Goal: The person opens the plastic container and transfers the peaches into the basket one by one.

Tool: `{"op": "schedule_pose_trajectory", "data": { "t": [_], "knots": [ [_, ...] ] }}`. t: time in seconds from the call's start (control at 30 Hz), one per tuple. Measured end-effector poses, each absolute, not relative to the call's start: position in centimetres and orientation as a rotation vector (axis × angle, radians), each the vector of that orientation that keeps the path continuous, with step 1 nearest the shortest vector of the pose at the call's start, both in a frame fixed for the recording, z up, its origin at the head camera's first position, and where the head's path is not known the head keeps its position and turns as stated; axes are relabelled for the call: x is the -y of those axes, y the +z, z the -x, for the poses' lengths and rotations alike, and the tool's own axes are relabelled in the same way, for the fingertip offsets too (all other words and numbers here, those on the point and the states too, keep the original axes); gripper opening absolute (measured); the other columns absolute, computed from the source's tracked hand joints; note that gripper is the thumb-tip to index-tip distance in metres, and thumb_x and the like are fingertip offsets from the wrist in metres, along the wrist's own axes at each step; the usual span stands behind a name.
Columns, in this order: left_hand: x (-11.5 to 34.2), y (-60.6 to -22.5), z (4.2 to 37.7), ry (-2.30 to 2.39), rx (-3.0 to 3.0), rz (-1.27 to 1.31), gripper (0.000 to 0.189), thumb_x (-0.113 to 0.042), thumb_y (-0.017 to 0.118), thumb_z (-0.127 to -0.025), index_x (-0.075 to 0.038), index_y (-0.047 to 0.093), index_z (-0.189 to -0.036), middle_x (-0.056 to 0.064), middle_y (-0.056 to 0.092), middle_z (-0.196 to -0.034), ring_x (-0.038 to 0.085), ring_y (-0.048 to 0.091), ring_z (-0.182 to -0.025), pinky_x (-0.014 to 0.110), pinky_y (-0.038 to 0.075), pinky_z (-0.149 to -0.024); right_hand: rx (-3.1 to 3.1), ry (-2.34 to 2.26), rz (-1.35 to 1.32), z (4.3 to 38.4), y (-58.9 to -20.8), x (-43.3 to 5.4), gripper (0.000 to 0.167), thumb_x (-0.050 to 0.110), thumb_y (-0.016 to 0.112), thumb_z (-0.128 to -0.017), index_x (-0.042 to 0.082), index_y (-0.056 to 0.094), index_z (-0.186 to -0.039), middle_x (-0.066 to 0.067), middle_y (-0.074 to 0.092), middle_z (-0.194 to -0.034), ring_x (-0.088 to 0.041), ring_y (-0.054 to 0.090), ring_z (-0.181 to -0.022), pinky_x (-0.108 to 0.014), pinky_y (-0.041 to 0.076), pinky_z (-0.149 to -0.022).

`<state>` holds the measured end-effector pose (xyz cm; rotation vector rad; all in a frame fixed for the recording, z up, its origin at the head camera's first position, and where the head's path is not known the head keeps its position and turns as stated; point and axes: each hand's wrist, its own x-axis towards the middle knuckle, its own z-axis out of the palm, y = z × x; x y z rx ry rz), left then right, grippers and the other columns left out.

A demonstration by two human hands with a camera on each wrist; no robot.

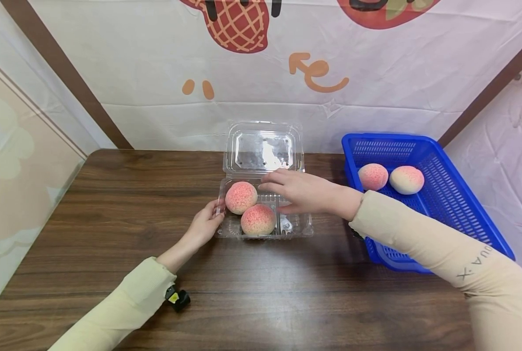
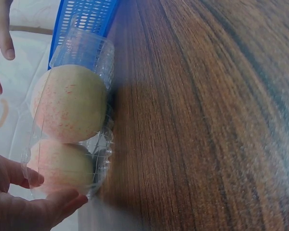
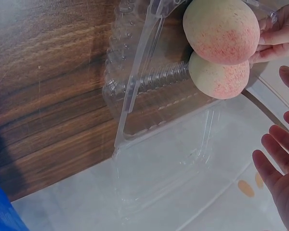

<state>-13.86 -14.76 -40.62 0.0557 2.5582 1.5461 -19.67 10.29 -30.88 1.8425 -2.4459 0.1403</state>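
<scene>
A clear plastic clamshell box point(image 1: 307, 228) sits on the table with its lid point(image 1: 264, 148) raised at the back. Two pink-and-cream peaches point(image 1: 241, 197) point(image 1: 258, 220) lie in its left half, one behind the other. At the box's left side my left hand point(image 1: 205, 224) pinches the wall between thumb and fingers, also visible in the left wrist view. My right hand point(image 1: 304, 191) hovers over the right half, fingers spread and holding nothing. In the right wrist view, the palm and fingers point(image 3: 279, 156) show apart from both peaches.
A blue perforated basket point(image 1: 390, 136) stands to the right, with two more peaches point(image 1: 372, 176) point(image 1: 407, 180) inside; my right forearm passes over its near-left edge. Behind the brown wooden table point(image 1: 147, 195) hangs a white printed cloth point(image 1: 155, 73).
</scene>
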Motion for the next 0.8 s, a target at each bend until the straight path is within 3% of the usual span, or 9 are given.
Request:
{"op": "schedule_pose_trajectory", "data": {
  "t": [0.37, 0.8],
  "knots": [
    [14.7, -40.6, 13.8, 1.546, -2.556, -0.054, 0.039, 0.003, 0.041, -0.089, 0.017, 0.037, -0.126, 0.032, 0.047, -0.124, 0.037, 0.046, -0.117, 0.043, 0.038, -0.099, 2.357, 0.168, -1.914, 19.5, -31.9, -9.7, 0.056, 0.020, 0.074, -0.074, -0.001, 0.052, -0.120, -0.015, 0.052, -0.119, -0.027, 0.048, -0.112, -0.034, 0.038, -0.101],
    [14.8, -40.7, 13.8, 1.547, -2.561, -0.056, 0.039, 0.003, 0.041, -0.089, 0.017, 0.037, -0.125, 0.033, 0.048, -0.123, 0.037, 0.047, -0.115, 0.043, 0.040, -0.098, 2.448, 0.086, -1.929, 19.1, -32.6, -9.0, 0.058, 0.025, 0.070, -0.077, -0.001, 0.049, -0.125, -0.017, 0.051, -0.125, -0.028, 0.045, -0.118, -0.034, 0.035, -0.103]
  ]
}}
